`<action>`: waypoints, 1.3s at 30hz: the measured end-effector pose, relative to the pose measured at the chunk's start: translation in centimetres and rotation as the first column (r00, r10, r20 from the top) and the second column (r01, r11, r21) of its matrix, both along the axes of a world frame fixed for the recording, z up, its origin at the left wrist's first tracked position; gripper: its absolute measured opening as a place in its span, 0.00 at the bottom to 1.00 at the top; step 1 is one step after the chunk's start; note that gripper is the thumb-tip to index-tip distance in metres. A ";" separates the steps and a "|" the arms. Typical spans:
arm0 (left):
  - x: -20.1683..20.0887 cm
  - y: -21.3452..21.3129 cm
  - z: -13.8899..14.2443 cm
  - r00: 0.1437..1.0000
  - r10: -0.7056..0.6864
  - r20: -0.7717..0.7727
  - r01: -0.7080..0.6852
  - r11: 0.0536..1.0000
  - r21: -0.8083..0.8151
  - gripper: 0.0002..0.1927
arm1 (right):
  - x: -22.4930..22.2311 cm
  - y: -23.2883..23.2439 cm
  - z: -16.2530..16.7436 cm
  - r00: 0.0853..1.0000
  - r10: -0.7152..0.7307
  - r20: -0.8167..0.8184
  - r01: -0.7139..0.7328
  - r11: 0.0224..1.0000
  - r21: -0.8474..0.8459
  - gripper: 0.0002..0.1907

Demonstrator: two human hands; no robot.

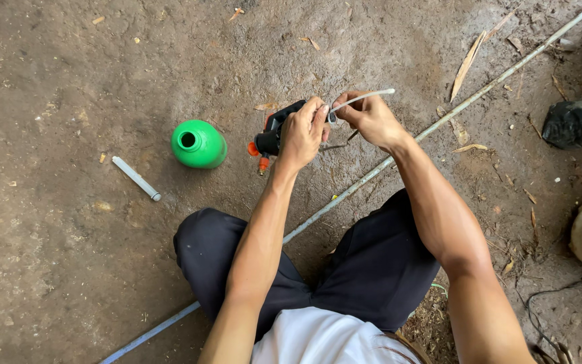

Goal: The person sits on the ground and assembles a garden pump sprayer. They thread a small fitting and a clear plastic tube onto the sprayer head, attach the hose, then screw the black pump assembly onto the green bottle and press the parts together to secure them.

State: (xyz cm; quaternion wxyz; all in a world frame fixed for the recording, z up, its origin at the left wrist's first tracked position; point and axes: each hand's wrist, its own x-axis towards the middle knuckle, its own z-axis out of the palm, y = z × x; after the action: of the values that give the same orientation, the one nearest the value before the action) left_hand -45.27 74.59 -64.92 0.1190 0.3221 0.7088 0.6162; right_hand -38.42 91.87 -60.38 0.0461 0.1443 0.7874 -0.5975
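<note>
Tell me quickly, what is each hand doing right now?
Left hand: closed around the black and orange sprayer head.
Right hand: closed, pinching the thin white tube that runs into the sprayer head.

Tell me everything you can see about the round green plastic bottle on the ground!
The round green plastic bottle is bright, smooth and a little shiny, with a fat body and a short neck. Its mouth is open, with no cap on, and looks dark inside. It rests on the brown dirt ground, left of the hands. Nothing touches it; a small grey tube lies nearby.
</note>
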 end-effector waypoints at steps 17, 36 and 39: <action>0.4 0.6 -0.4 0.941 0.220 -0.256 -0.233 0.972 -0.020 0.05 | 0.1 -1.3 -1.2 0.979 -0.140 -0.149 0.142 0.990 0.002 0.11; -2.5 -1.0 -2.8 0.826 -0.300 0.477 0.060 0.889 0.454 0.17 | -0.6 -2.1 2.3 0.951 0.001 -0.310 0.095 0.951 0.294 0.14; -2.0 -1.0 -2.9 0.851 -0.265 0.454 0.080 0.919 0.386 0.10 | -0.4 -2.0 2.3 0.950 0.029 -0.311 0.086 0.933 0.350 0.12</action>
State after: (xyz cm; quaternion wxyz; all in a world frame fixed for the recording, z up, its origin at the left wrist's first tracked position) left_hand -47.28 73.62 -67.83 0.2934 0.2315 0.4993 0.7817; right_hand -38.85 89.86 -58.13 -0.1142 0.0658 0.8784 -0.4593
